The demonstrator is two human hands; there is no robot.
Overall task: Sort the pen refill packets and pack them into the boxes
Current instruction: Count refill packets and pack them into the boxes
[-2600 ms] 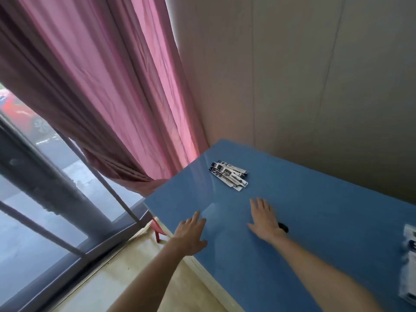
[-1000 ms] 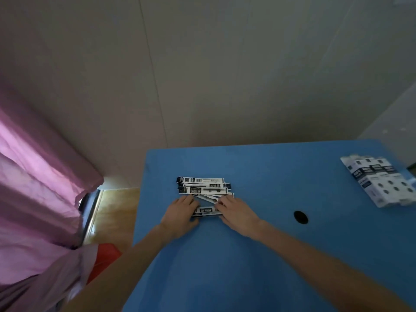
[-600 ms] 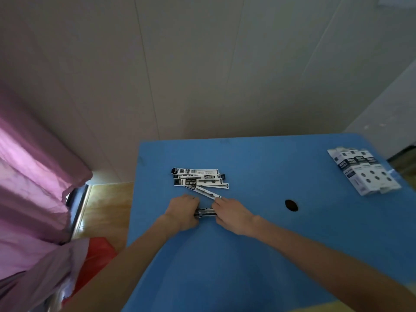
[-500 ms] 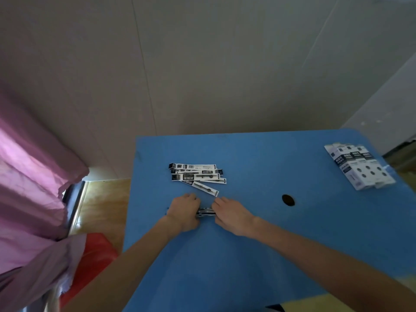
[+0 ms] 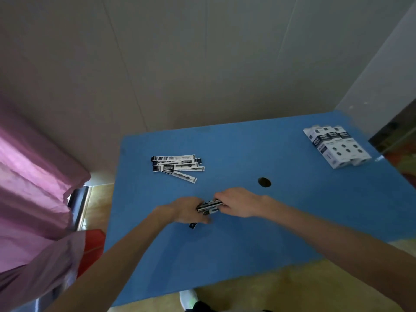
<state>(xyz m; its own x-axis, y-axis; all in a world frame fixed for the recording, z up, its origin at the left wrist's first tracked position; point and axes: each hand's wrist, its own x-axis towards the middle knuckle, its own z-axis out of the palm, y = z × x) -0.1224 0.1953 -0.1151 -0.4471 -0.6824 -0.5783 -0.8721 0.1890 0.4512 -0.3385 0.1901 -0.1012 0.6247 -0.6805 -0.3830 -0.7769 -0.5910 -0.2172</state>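
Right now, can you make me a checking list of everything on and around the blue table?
Surface: blue table, with a round hole near its middle.
Job's things: loose refill packets lie overlapping at the far left; white boxes side by side at the far right; a held bundle of packets between both hands.
Clutter: nothing seen.
Grip: left hand and right hand each hold one end of the bundle.
Cables: nothing seen.
Surroundings: pink curtain at left, pale wall panels behind, wooden floor below.
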